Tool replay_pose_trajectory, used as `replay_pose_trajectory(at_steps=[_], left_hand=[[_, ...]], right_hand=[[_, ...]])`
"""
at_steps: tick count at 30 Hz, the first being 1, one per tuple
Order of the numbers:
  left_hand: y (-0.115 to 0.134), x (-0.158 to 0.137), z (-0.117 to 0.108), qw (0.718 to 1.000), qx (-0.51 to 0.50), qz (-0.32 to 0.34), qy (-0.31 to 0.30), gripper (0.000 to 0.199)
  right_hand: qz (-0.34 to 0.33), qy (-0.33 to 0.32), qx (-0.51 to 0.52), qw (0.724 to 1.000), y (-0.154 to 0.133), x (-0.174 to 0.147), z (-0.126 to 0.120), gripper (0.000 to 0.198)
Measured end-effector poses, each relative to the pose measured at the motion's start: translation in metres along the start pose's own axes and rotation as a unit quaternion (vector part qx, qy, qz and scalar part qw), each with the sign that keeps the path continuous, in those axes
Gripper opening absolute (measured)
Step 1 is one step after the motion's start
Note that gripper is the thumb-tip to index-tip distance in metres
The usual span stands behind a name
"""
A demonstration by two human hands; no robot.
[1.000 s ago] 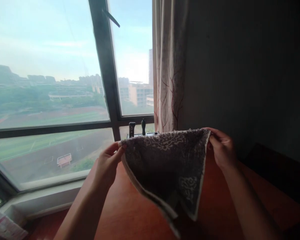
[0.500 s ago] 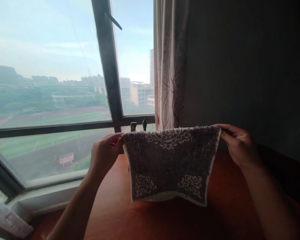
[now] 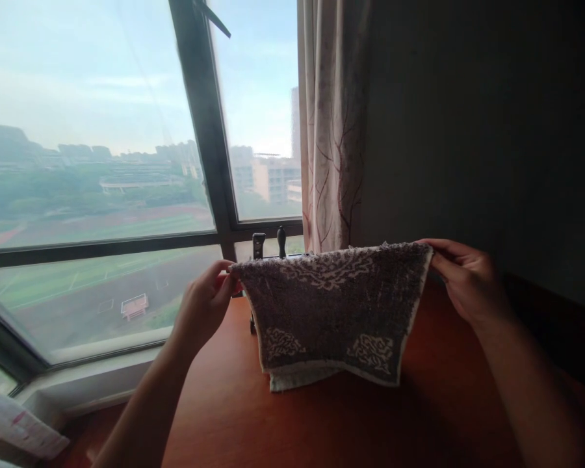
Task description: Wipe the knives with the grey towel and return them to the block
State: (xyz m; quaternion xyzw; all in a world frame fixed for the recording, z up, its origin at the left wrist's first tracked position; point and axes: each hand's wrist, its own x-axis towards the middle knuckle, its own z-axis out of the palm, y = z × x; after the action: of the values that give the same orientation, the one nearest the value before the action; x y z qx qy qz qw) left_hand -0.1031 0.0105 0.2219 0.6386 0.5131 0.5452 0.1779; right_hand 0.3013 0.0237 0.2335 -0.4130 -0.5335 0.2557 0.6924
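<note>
A dark grey towel (image 3: 316, 318) with pale scroll patterns hangs between my hands, doubled over along its top edge. My left hand (image 3: 207, 299) pinches its upper left corner, fingers closed. At the upper right corner my right hand (image 3: 463, 276) grips the cloth between thumb and fingers. The lower edge hangs close over the reddish-brown wooden table (image 3: 224, 416); whether it touches the wood I cannot tell. Beneath the front layer, a lighter back layer shows at the lower left.
Behind the towel stand a dark upright holder (image 3: 258, 246) and a black knob-like handle (image 3: 281, 242), their lower parts mostly hidden. A large window (image 3: 97, 130) fills the left side, with a patterned curtain (image 3: 334, 130) beside it. White patterned fabric (image 3: 22, 422) lies at lower left.
The towel's lower edge has risen slightly and its back layer shows more at the lower left. My left hand has shifted a little left. Both hands keep their hold.
</note>
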Motion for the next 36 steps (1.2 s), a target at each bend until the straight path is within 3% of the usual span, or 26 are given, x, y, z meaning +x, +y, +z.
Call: replay_pose_trajectory(at_steps=[3,8,11,14,17,20,23,26,29,33,36], left_hand=[[0.003,-0.001,0.004,0.99,-0.131,-0.031,-0.032,0.022],[0.008,0.003,0.005,0.938,-0.322,-0.118,-0.039,0.021],[0.013,0.01,0.006,0.909,-0.39,-0.146,-0.029,0.022],[0.02,0.017,0.009,0.897,-0.419,-0.139,-0.017,0.016],[0.026,0.025,0.011,0.905,-0.408,-0.115,-0.005,0.014],[0.029,0.033,0.009,0.917,-0.389,-0.09,0.0,0.02],[0.03,0.039,0.004,0.915,-0.394,-0.088,-0.003,0.03],[0.034,0.041,-0.003,0.913,-0.399,-0.083,-0.003,0.026],[0.039,0.04,-0.004,0.909,-0.416,-0.035,0.011,0.027],[0.035,0.039,0.004,0.951,-0.294,0.026,0.094,0.026],[0.027,0.04,0.009,0.968,-0.221,0.029,0.113,0.029]], right_hand=[[0.009,-0.006,0.023,1.0,0.0,-0.002,0.001,0.018],[0.012,-0.036,0.09,0.995,-0.009,-0.005,-0.001,0.02],[-0.003,-0.045,0.098,0.994,-0.014,-0.003,-0.003,0.019],[-0.013,-0.021,0.098,0.995,-0.017,0.001,-0.004,0.014],[-0.013,0.019,0.084,0.996,-0.019,0.007,-0.004,0.011],[-0.014,0.017,0.071,0.997,-0.02,0.013,-0.004,0.016],[-0.011,0.003,0.083,0.996,-0.024,0.016,-0.007,0.021],[-0.025,0.012,0.083,0.996,-0.03,0.016,-0.013,0.021],[-0.06,0.036,0.088,0.994,-0.032,0.013,-0.016,0.021],[-0.096,0.071,-0.002,0.993,-0.024,0.011,-0.01,0.021],[-0.086,0.075,-0.056,0.992,-0.015,0.013,-0.006,0.025]])
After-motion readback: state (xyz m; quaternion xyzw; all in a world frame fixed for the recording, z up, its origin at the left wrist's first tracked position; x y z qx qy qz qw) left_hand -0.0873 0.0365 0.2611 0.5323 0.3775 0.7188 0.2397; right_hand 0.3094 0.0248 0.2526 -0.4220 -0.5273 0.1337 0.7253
